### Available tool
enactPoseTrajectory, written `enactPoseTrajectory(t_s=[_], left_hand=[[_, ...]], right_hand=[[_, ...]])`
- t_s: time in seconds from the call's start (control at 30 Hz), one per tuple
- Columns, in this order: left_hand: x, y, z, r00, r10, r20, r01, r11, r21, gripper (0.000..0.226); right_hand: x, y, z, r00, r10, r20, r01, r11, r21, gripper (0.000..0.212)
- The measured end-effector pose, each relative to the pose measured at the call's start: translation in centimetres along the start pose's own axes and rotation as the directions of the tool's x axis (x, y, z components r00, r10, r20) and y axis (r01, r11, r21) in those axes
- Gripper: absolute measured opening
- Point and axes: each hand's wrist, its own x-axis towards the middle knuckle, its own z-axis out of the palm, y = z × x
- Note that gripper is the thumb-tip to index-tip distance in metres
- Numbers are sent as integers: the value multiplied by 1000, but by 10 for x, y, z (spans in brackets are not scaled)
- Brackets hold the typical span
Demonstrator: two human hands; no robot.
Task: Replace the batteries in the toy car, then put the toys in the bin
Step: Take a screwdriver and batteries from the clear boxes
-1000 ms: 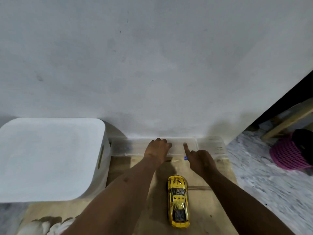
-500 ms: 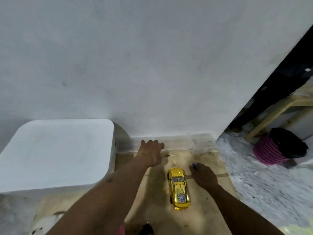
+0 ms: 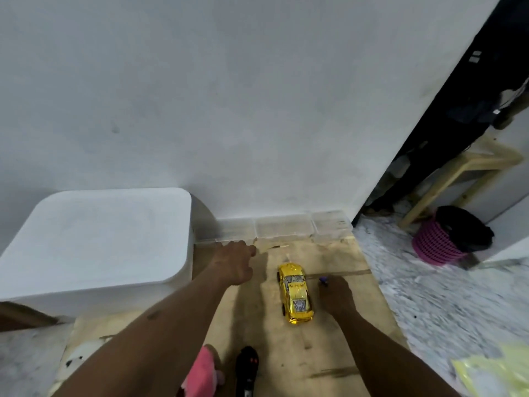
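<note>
Where the frame starts at left, a white bin [image 3: 94,239] stands against the wall [image 3: 257,96], lid on, taking up the middle left.

Left hand [image 3: 234,262]: centre-left, back of the hand up, fingers bent down by the near edge of a clear tray [image 3: 283,227] that runs along the foot of the wall. Fingertips hidden, so I cannot tell whether it grasps anything.

Lower centre, between the two forearms: a pink toy [image 3: 201,371] and, just to its right, a black remote [image 3: 246,365]. Both lie on the wooden board [image 3: 286,353].

Car [image 3: 296,296]: yellow, on its wheels on the board, centre of frame, nose toward the wall, between the hands and well apart from the bin.

Right hand [image 3: 336,293]: just right of the car, low over the board, fingers curled, pinching a small purple piece [image 3: 323,279] at the fingertips. The piece is too small to identify.

Further right is a pale mottled floor [image 3: 429,296], then a pink basket [image 3: 438,245] with something dark in it, below a pale wooden stool [image 3: 458,173]. A blurred yellow sheet [image 3: 498,371] lies at the lower right corner.
</note>
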Motion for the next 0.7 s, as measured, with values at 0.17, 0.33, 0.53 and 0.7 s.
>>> enactPoseTrajectory(t_s=[0.17, 0.33, 0.53, 0.7], left_hand=[[-2, 6, 18, 1000, -11, 4, 12, 999, -51, 53], [-5, 5, 27, 1000, -15, -2, 15, 997, -78, 53], [-14, 4, 25, 999, -17, -27, 16, 999, -37, 52], [-19, 1, 14, 999, -10, -45, 9, 1000, -16, 51]], right_hand=[[-12, 6, 13, 976, -189, -110, 185, 982, -48, 23], [-18, 14, 24, 955, -266, -131, 213, 923, -319, 33], [-19, 17, 12, 959, -256, -124, 216, 939, -267, 38], [-24, 28, 1, 940, -339, -31, 323, 918, -228, 42]])
